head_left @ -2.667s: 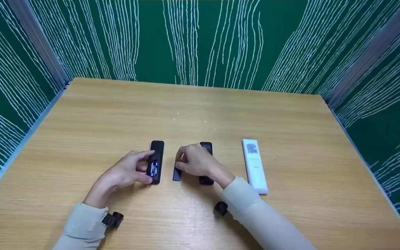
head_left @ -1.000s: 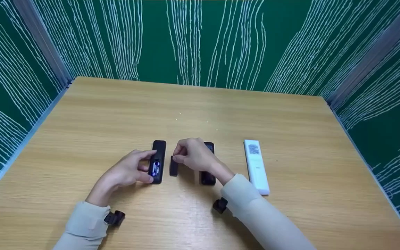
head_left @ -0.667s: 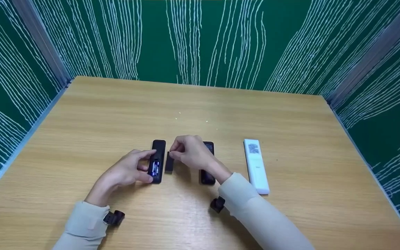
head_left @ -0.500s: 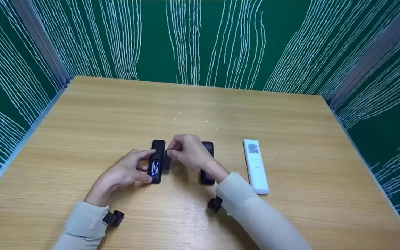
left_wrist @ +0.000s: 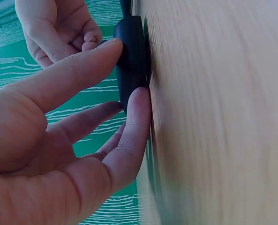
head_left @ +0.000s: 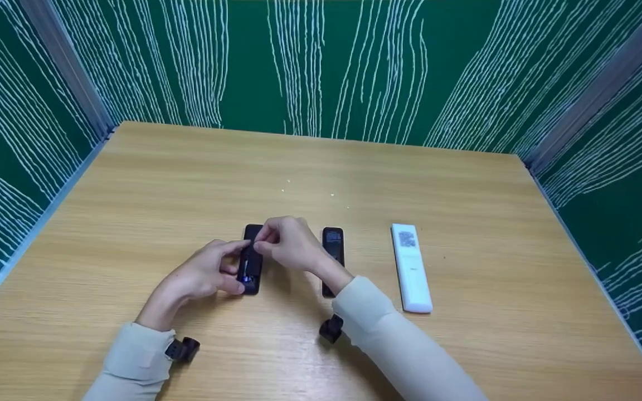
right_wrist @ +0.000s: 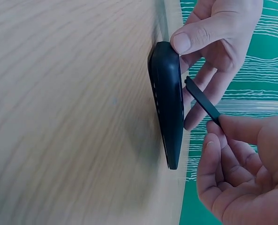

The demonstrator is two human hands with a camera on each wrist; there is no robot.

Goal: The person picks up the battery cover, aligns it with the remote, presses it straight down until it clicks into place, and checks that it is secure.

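Observation:
A black remote control point(head_left: 252, 232) lies on the table, its back facing up and its battery compartment exposed. My left hand point(head_left: 203, 273) holds it by its left edge and near end; the left wrist view shows fingertips against the remote's side. In my right hand point(head_left: 294, 245) a thin black battery cover point(right_wrist: 203, 101) is pinched by one end. The right wrist view shows the cover tilted, its free end just over the remote's back. From the head view, the cover hides most of the compartment, and a glint of battery point(head_left: 247, 278) shows at the near end.
A second black remote point(head_left: 332, 245) lies to the right, partly under my right forearm. Farther right is a white remote point(head_left: 412, 267) bearing a printed code. Tiny pale specks dot the wooden table point(head_left: 187, 172) beyond the hands. Green patterned walls stand around it.
My right hand has taken the battery cover off the table and carried it left, from beside the remote to above its compartment. My left hand keeps its place on the remote.

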